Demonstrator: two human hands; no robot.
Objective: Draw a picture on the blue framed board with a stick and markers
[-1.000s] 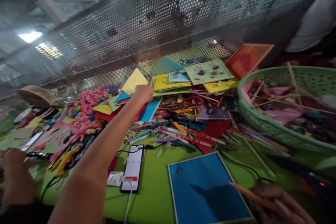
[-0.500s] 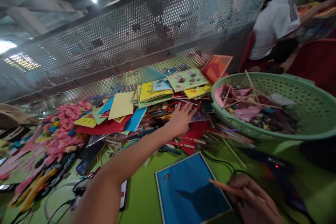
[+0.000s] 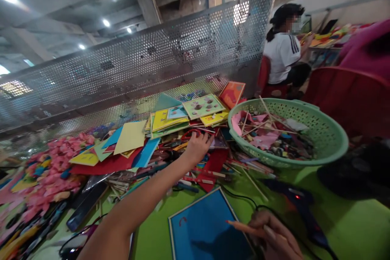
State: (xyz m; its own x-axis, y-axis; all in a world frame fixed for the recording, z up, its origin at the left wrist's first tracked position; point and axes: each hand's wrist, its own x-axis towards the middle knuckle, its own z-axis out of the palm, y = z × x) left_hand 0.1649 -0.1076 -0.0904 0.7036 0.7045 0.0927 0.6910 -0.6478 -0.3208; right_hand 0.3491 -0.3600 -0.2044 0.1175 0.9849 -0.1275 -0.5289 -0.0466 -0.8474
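While left hand (image 3: 197, 146) splays, right hand (image 3: 276, 239) grips stick (image 3: 242, 226).

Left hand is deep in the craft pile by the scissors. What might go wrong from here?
The left hand reaches among red-handled scissors and loose wooden sticks, so a blade or tip may nick a finger. The dark blue glue gun, red light on, lies close to the right hand, which holds a thin orange stick; a brush against it might burn, and its black cable may snag.

Left hand (image 3: 196, 148) and forearm (image 3: 146, 199) bare, in from seven o'clock; right hand (image 3: 274, 239), five o'clock, has longish nails.
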